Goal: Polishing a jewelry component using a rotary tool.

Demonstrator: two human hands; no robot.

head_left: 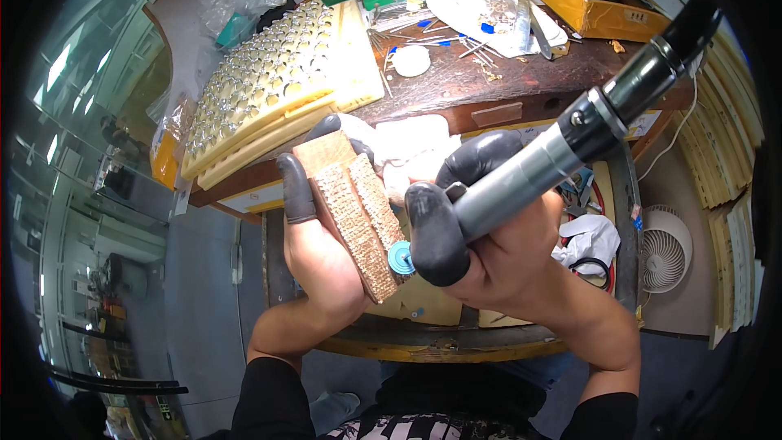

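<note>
We hold the block [352, 224] in our left hand [322, 257], thumb along its left side; long axis slants far-left to near-right. Our right hand [511, 254], just right of the block, grips the tool [521, 183], blue disc [398, 257] at the block's near right edge; contact unclear.

This looks like a workshop. Thin metal sticks [481, 50] lie messily on the dark wooden worktop [521, 77], and a pale yellow tray [269, 119] holds lots of shiny round things [273, 61]. A grey hand tool [521, 183] has a little blue wheel [399, 257].
</note>
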